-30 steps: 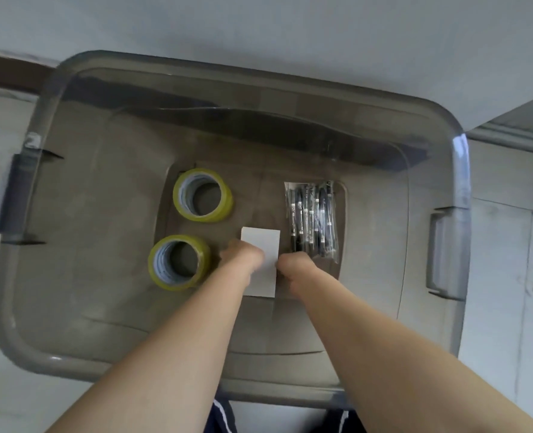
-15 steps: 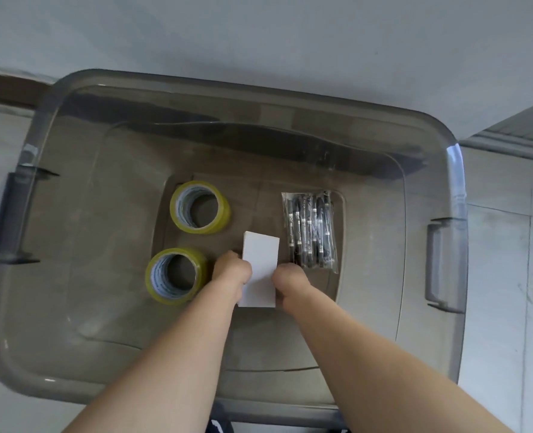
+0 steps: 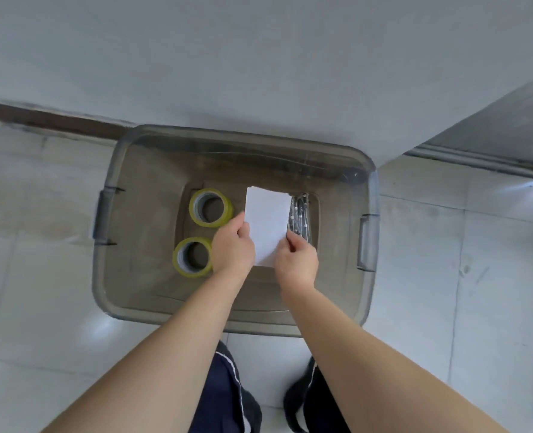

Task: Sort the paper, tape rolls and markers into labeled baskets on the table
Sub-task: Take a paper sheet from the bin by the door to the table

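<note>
Between both hands | paper (image 3: 266,225) | left hand (image 3: 232,246), right hand (image 3: 296,260) pinching edges

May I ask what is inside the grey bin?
A far tape roll, a near tape roll and bagged markers, partly covered by paper the left hand and right hand hold. What lies beneath is hidden.

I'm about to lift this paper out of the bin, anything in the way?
Nothing visible does. The left hand and right hand pinch the paper; the bin is open on top. The marker pack lies at the paper's right edge. The baskets are out of view.
</note>
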